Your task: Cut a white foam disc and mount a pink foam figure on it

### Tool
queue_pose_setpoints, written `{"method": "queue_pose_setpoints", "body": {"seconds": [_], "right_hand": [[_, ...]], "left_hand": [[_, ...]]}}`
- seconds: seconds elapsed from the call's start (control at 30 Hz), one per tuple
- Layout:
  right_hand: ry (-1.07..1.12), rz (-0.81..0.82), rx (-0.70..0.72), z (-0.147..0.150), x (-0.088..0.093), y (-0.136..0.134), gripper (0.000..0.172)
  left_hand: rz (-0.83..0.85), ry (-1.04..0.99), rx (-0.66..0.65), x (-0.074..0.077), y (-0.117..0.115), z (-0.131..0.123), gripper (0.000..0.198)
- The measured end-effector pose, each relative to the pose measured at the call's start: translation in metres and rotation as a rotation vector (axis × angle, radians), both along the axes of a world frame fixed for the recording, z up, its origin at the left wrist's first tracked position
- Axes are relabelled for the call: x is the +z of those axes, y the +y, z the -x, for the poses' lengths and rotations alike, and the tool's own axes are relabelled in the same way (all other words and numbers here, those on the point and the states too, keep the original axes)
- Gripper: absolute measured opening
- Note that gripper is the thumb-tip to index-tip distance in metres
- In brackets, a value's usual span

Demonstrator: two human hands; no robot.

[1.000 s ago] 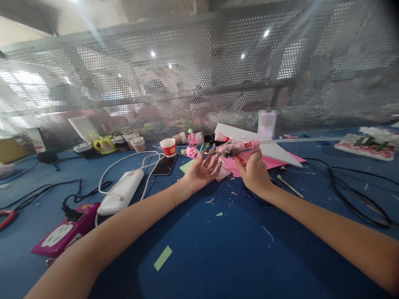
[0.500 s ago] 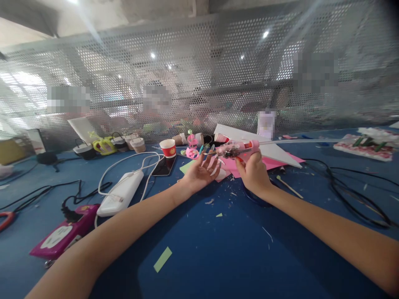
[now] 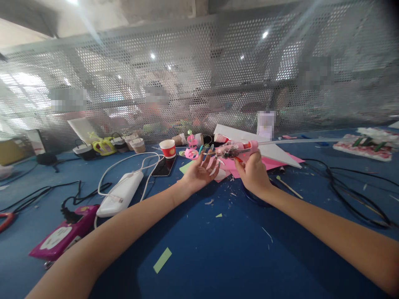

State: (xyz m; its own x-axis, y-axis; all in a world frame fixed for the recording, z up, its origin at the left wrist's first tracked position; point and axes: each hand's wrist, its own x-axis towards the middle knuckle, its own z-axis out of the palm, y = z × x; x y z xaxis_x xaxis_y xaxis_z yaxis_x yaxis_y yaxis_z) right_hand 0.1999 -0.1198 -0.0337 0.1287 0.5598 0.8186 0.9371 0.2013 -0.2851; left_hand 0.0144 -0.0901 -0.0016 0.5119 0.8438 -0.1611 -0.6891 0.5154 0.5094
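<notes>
My right hand is wrapped round the handle of a pink hot glue gun, its forefinger at the orange trigger. The gun lies level, nozzle pointing left, a long clear glue stick trailing from its back. My left hand is palm up, thumb and forefinger pinching a thin stick close to the nozzle, with the other fingers spread. Just left of those fingertips is a curled pink paper piece; whether it is joined to the stick I cannot tell. Pink paper sheets lie behind my hands.
A red-and-white paper cup stands by a black phone. Left lie a white power strip, a purple power box and cables. White foam board leans at the back before a perforated metal screen. Black cable loops at right.
Almost nothing differs. Both hands and the glue gun keep their places, with the gun's nozzle still beside the stick at my left fingertips.
</notes>
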Motion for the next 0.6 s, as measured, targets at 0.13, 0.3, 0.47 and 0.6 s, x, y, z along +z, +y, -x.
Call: {"method": "queue_pose_setpoints", "body": {"seconds": [0.13,0.3,0.47,0.6], "right_hand": [[0.001,-0.012,-0.006,0.0,0.0,0.0,0.046],[0.02,-0.002,-0.017,0.001,0.003,-0.002,0.042],[0.046,0.021,-0.016,0.002,0.004,-0.002,0.045],[0.04,0.032,-0.021,0.001,0.005,-0.002,0.043]], "left_hand": [[0.016,0.003,-0.004,-0.001,0.002,0.0,0.015],[0.009,0.042,0.088,-0.001,0.003,0.0,0.009],[-0.099,0.106,0.184,0.001,0.009,0.005,0.013],[-0.154,0.171,0.22,0.003,0.016,0.009,0.013]]}}
